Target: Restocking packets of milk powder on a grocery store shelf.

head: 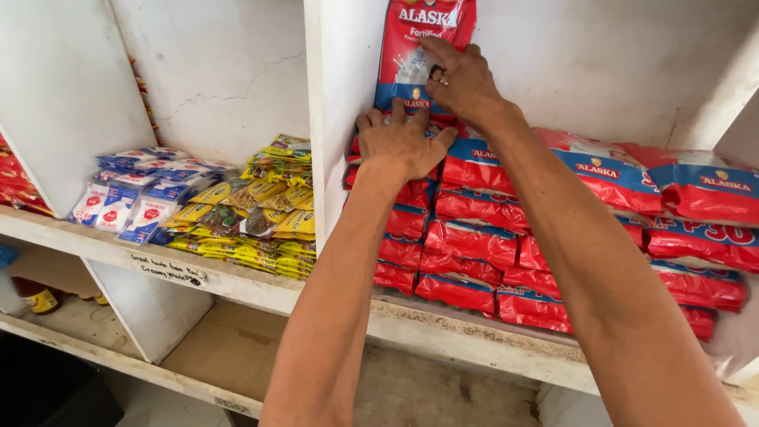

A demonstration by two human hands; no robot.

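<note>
My right hand [462, 79] presses a tall red and blue pouch [415, 43] upright against the white back wall of the shelf compartment, fingers spread over its lower half. Just below and left of it, my left hand [402, 142] lies flat, palm down, on top of a stack of red and blue pouches [466, 237]. The stack fills the left part of the compartment in several layers. More of the same pouches [696, 190] lie piled to the right.
A white divider [324, 119] separates this compartment from the left one, where yellow sachets [269, 213] and white and blue sachets [134, 190] are stacked. The worn shelf board [443, 332] has a handwritten label [168, 269]. A brown bottle [35, 296] stands on the lower shelf.
</note>
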